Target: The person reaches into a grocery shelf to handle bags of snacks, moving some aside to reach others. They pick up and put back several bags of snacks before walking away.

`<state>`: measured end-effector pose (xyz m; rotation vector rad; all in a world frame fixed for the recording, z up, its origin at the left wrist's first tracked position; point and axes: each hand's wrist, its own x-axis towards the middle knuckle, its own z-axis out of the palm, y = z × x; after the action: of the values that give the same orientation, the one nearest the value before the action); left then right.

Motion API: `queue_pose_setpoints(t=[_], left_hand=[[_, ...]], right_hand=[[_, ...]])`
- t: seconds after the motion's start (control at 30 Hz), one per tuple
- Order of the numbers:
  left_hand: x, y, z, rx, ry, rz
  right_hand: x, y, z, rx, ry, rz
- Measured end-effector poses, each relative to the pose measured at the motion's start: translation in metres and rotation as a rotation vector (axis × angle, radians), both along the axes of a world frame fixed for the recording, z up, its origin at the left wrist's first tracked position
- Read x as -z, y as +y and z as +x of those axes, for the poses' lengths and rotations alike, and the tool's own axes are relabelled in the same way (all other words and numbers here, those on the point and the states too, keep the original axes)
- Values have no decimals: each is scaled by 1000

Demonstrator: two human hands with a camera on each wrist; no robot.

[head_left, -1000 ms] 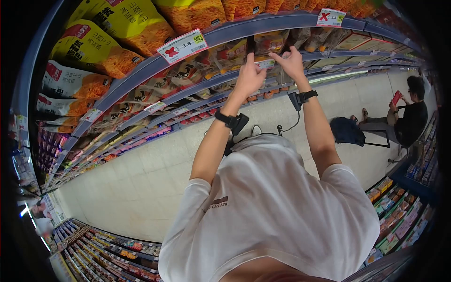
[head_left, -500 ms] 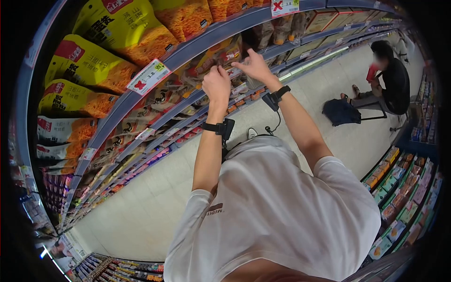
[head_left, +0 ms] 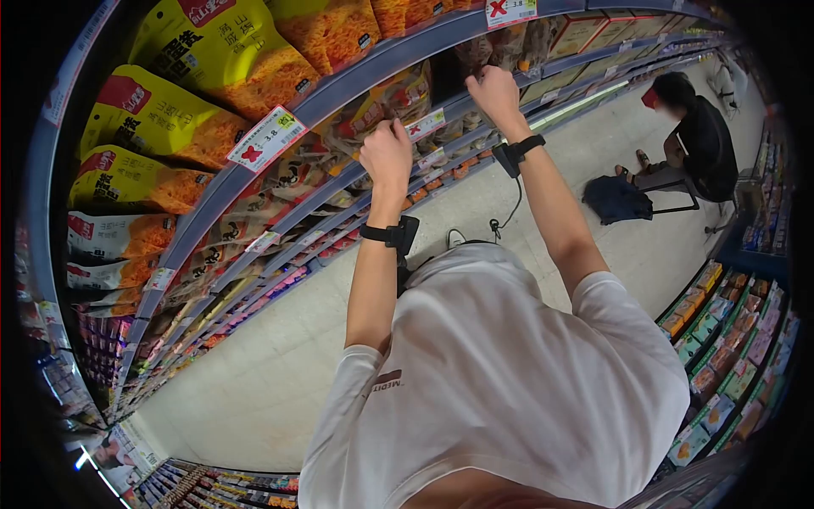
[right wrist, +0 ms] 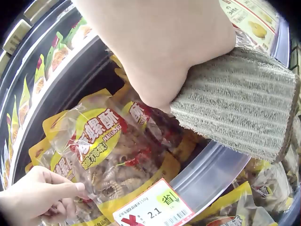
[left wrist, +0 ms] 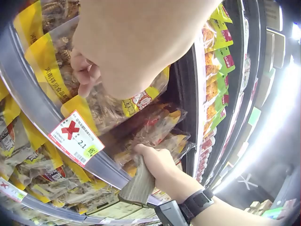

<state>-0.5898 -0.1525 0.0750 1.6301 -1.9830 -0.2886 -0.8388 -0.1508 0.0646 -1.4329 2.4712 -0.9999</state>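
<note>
My right hand (head_left: 496, 95) grips a grey ribbed cloth (right wrist: 235, 103), which hangs over the shelf's front rail in the right wrist view. Beside the cloth, clear snack bags with yellow trim (right wrist: 106, 155) stand on the shelf. Curled fingers of my left hand (right wrist: 42, 195) pinch the lower edge of the front bag, thumb against the plastic. From the left wrist view, that hand's fingertips (left wrist: 87, 75) lie in front of a bag, while the cloth (left wrist: 138, 183) droops below my right hand (left wrist: 162, 165). A dark gap in the row of bags lies between both hands.
A price tag (right wrist: 153, 207) sits on the rail below the bags. Yellow pouches (head_left: 229, 59) fill the shelf above, behind another rail. To the right in the aisle, a person (head_left: 704, 136) sits near a dark blue bag (head_left: 617, 199).
The view has turned, and both hands shifted left along the shelf. Since then my right hand has moved right, away from the left hand, which stays at the bag.
</note>
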Motion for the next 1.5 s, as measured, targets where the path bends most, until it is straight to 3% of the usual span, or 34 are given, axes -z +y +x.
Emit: queue_pose_setpoints(t=[0.57, 1.07, 1.27, 1.5], left_hand=[[-6, 3, 5, 40, 28, 75], [0, 10, 8, 105, 17, 42], [1, 25, 10, 157, 70, 105], [12, 42, 26, 170, 102, 167]], right_hand=[[29, -17, 26, -60, 20, -193], [23, -4, 71, -13, -78, -289], [19, -4, 63, -113, -53, -237], [15, 2, 58, -80, -170, -139]])
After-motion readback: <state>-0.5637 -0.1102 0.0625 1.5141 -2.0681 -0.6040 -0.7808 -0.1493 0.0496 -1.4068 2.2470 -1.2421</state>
